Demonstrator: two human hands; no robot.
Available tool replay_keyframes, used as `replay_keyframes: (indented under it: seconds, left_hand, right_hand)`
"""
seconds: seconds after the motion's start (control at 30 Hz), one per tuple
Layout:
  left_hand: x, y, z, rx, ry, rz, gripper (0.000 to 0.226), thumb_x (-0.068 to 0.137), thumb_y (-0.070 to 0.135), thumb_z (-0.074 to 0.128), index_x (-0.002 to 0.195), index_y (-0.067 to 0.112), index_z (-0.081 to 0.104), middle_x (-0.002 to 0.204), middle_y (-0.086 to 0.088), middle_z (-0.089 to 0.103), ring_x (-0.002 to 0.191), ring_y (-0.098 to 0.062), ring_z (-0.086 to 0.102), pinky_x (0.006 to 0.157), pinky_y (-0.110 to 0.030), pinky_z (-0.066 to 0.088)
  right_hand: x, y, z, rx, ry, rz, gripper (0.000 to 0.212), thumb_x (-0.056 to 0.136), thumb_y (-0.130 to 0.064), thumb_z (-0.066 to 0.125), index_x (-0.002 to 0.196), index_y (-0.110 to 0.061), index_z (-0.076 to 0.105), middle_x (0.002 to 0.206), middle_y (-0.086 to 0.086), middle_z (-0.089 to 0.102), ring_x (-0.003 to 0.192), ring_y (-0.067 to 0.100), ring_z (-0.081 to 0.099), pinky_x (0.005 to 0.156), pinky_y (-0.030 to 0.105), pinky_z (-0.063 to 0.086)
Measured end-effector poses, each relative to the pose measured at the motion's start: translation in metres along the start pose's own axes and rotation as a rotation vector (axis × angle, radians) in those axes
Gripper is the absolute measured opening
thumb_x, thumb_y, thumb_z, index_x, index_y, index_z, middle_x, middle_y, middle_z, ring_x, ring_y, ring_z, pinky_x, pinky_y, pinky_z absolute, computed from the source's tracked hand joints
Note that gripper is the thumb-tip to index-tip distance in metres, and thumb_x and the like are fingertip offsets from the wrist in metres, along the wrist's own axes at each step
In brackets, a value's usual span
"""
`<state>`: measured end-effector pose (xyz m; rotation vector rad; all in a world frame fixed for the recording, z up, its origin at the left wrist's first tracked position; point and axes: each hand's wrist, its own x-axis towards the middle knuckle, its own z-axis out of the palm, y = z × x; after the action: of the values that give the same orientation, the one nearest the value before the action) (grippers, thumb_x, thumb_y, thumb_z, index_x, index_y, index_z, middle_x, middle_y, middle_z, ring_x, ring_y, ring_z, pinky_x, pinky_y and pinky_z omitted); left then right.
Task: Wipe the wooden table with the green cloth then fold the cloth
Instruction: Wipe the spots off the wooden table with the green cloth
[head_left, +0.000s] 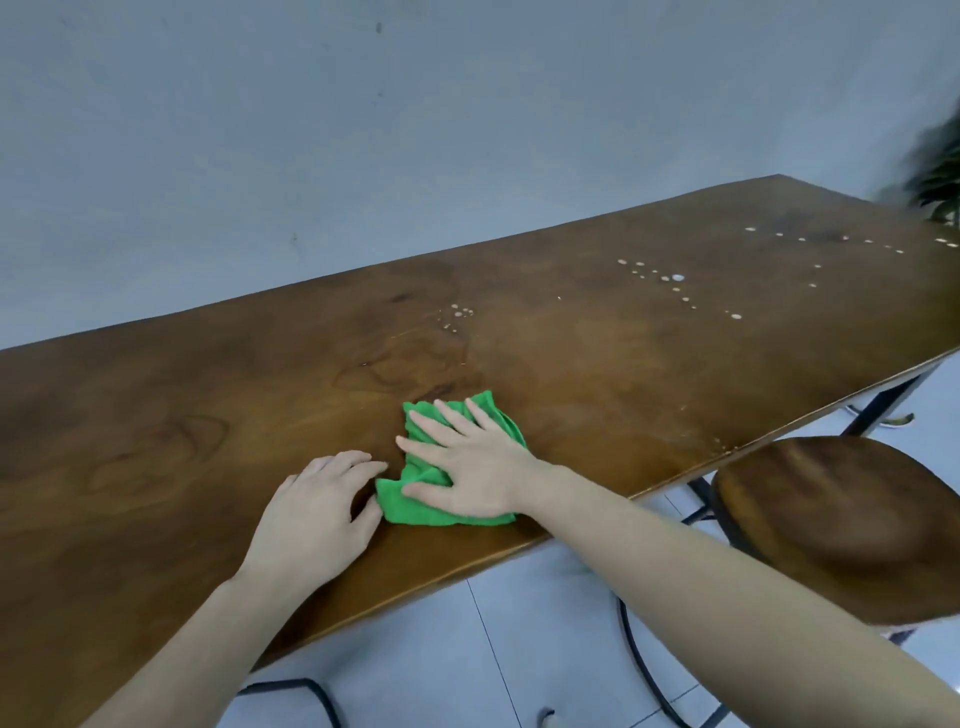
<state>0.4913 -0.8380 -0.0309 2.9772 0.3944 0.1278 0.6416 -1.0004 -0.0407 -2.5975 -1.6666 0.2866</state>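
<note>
A crumpled green cloth (415, 506) lies on the long wooden table (208, 415), close to its near edge. My right hand (467, 462) presses flat on top of the cloth with its fingers spread. My left hand (317, 514) rests on the bare wood just left of the cloth, fingers slightly curled, its fingertips touching the cloth's left edge. Several pale droplets (675, 278) dot the table surface further right and towards the back.
A round wooden stool (841, 514) with a dark metal frame stands to the right, below the table's near edge. A plant (940, 182) shows at the far right end. A grey wall runs behind the table. Pale floor tiles lie below.
</note>
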Motion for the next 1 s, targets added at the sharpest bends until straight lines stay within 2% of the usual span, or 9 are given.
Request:
replay_keyframes:
  seconds: [0.07, 0.17, 0.3, 0.47, 0.67, 0.8, 1.0]
  left_hand:
    - [-0.001, -0.003, 0.001, 0.003, 0.015, -0.010, 0.041, 0.093, 0.042, 0.052, 0.134, 0.036, 0.055, 0.140, 0.015, 0.051, 0.130, -0.010, 0.046, 0.099, -0.036, 0.044]
    - [0.003, -0.003, 0.002, 0.021, 0.027, -0.022, 0.041, 0.094, 0.046, 0.048, 0.134, 0.036, 0.055, 0.140, 0.016, 0.051, 0.130, -0.009, 0.045, 0.101, -0.035, 0.043]
    - [0.012, -0.004, 0.002, 0.011, 0.010, -0.033, 0.043, 0.096, 0.049, 0.042, 0.137, 0.038, 0.051, 0.144, 0.017, 0.046, 0.134, -0.007, 0.040, 0.108, -0.034, 0.039]
    - [0.022, -0.004, 0.004, 0.003, 0.004, -0.058, 0.044, 0.097, 0.048, 0.040, 0.139, 0.039, 0.049, 0.146, 0.017, 0.043, 0.137, -0.007, 0.035, 0.111, -0.035, 0.035]
    - [0.020, -0.014, 0.005, 0.023, -0.005, -0.096, 0.049, 0.098, 0.055, 0.028, 0.144, 0.044, 0.039, 0.153, 0.018, 0.035, 0.143, -0.006, 0.027, 0.115, -0.035, 0.026]
    - [0.010, -0.023, 0.005, 0.026, -0.010, -0.123, 0.066, 0.087, 0.064, 0.006, 0.147, 0.047, 0.032, 0.157, 0.019, 0.028, 0.146, -0.007, 0.021, 0.117, -0.034, 0.019]
    - [0.002, -0.038, 0.004, 0.056, 0.014, -0.152, 0.066, 0.088, 0.062, 0.008, 0.146, 0.046, 0.035, 0.156, 0.018, 0.030, 0.146, -0.005, 0.023, 0.116, -0.028, 0.019]
  right_hand:
    - [-0.003, 0.005, 0.001, 0.007, 0.006, -0.057, 0.071, 0.099, -0.072, 0.020, 0.161, -0.040, 0.011, 0.170, -0.008, -0.006, 0.156, 0.016, -0.013, 0.125, 0.044, -0.013]
    - [-0.008, 0.030, -0.005, 0.011, -0.005, -0.031, 0.069, 0.097, -0.075, 0.018, 0.160, -0.046, 0.009, 0.169, -0.012, -0.005, 0.155, 0.012, -0.012, 0.125, 0.041, -0.011]
    - [-0.017, 0.080, -0.018, 0.017, -0.046, 0.158, 0.075, 0.091, -0.081, 0.010, 0.158, -0.050, 0.002, 0.169, -0.014, -0.008, 0.155, 0.011, -0.015, 0.126, 0.043, -0.008]
    - [-0.011, 0.133, -0.026, 0.041, -0.001, 0.339, 0.081, 0.092, -0.080, 0.012, 0.161, -0.041, -0.005, 0.169, -0.014, -0.006, 0.155, 0.011, -0.011, 0.127, 0.041, -0.005]
    - [0.051, 0.151, -0.037, 0.062, -0.019, 0.478, 0.075, 0.097, -0.074, 0.012, 0.162, -0.038, 0.002, 0.170, -0.008, -0.006, 0.156, 0.020, -0.010, 0.125, 0.050, -0.006]
    - [0.102, 0.115, -0.040, 0.037, -0.031, 0.337, 0.071, 0.099, -0.071, 0.012, 0.162, -0.038, 0.004, 0.170, -0.007, -0.007, 0.156, 0.022, -0.011, 0.124, 0.053, -0.009]
    - [0.092, 0.038, -0.027, -0.012, -0.061, -0.042, 0.068, 0.101, -0.067, 0.013, 0.162, -0.038, 0.004, 0.169, -0.009, -0.009, 0.156, 0.016, -0.013, 0.125, 0.049, -0.011]
